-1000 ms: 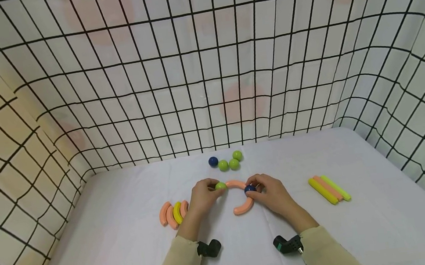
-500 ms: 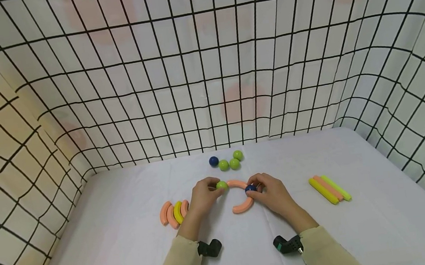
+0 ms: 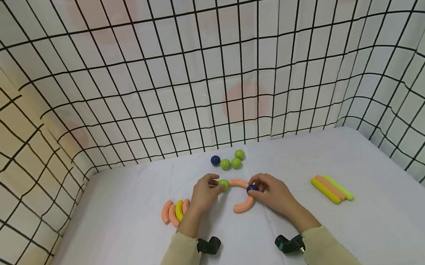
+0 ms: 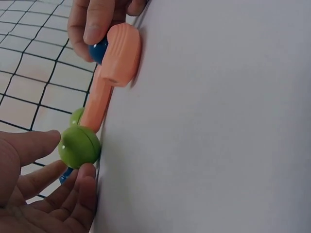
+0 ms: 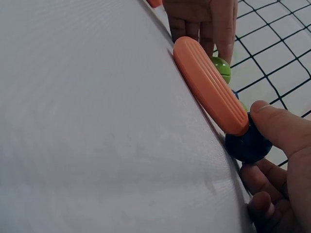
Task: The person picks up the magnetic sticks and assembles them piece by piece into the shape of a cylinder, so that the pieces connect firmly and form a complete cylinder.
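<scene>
The left hand (image 3: 205, 193) is beside a glossy green ball (image 4: 80, 147); its fingers are spread, with the thumb and fingertips right at the ball's surface. The green ball meets the end of a curved orange rod (image 3: 237, 183). The right hand (image 3: 273, 191) pinches a dark blue ball (image 5: 249, 141) between thumb and fingers. That blue ball joins the first rod to a second curved orange rod (image 5: 209, 85). Together these pieces form an arc open to the left, low over the white tabletop (image 3: 235, 253).
Behind the hands lie a dark blue ball (image 3: 215, 160) and several green balls (image 3: 236, 163). Curved orange rods (image 3: 167, 212) and a curved yellow rod (image 3: 179, 210) sit left, partly behind the left arm. Straight rods (image 3: 332, 189) lie right. A black-gridded white backdrop (image 3: 206, 84) encloses the back.
The left hand's fingers have loosened and spread away from the green ball. The right hand keeps its pinch on the dark blue ball. The lower curved rod's free end has shifted slightly.
</scene>
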A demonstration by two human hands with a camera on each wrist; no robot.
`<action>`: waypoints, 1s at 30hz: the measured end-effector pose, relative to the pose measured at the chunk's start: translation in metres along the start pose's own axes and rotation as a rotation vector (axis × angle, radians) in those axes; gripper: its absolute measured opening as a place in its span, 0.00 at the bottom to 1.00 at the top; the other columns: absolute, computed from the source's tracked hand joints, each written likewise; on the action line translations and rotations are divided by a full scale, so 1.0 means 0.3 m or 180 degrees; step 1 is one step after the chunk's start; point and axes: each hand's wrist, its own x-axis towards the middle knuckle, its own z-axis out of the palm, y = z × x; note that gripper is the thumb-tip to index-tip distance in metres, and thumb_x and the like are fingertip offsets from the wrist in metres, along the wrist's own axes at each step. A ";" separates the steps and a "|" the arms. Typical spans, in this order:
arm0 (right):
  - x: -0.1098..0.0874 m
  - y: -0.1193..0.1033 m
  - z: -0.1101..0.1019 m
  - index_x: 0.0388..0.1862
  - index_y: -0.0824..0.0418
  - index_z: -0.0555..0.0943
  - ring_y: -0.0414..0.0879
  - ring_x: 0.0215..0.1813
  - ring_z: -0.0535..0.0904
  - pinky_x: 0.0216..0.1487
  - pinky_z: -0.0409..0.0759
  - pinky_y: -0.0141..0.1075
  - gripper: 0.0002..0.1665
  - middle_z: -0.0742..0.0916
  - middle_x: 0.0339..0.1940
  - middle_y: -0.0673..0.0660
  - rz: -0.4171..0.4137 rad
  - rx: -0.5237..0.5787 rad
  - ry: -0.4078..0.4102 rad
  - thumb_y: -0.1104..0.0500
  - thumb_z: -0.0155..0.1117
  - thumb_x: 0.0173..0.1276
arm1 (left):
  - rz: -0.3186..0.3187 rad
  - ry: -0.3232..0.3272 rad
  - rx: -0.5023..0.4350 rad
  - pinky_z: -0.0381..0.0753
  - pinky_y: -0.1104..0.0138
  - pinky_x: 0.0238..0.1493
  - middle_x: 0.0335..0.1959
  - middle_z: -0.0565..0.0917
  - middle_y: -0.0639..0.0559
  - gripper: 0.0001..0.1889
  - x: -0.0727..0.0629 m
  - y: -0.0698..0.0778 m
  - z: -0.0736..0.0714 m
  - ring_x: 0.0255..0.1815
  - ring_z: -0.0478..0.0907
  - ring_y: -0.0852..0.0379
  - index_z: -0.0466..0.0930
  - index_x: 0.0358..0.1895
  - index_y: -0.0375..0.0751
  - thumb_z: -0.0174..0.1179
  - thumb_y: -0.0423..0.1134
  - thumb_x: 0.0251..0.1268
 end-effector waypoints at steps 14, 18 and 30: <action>-0.009 0.009 -0.007 0.47 0.45 0.83 0.41 0.38 0.76 0.39 0.71 0.33 0.14 0.82 0.38 0.48 -0.0014 0.0188 -0.0003 0.51 0.74 0.63 | -0.0170 0.0173 0.0035 0.80 0.57 0.53 0.56 0.81 0.41 0.21 0.079 0.012 -0.034 0.52 0.79 0.48 0.77 0.63 0.41 0.61 0.41 0.69; -0.011 0.012 -0.005 0.46 0.45 0.83 0.41 0.37 0.75 0.39 0.71 0.32 0.14 0.82 0.37 0.48 -0.0018 0.0197 0.0033 0.51 0.74 0.62 | -0.0162 0.0356 -0.0099 0.80 0.55 0.56 0.60 0.79 0.40 0.21 0.113 0.011 -0.038 0.57 0.79 0.45 0.76 0.64 0.43 0.61 0.38 0.69; -0.012 0.016 0.006 0.47 0.47 0.83 0.40 0.38 0.75 0.39 0.71 0.31 0.15 0.83 0.38 0.48 0.0045 0.0144 0.0081 0.52 0.75 0.62 | 0.0075 0.0187 -0.0143 0.68 0.47 0.71 0.75 0.66 0.43 0.29 0.210 0.004 -0.038 0.73 0.66 0.40 0.70 0.71 0.51 0.62 0.33 0.67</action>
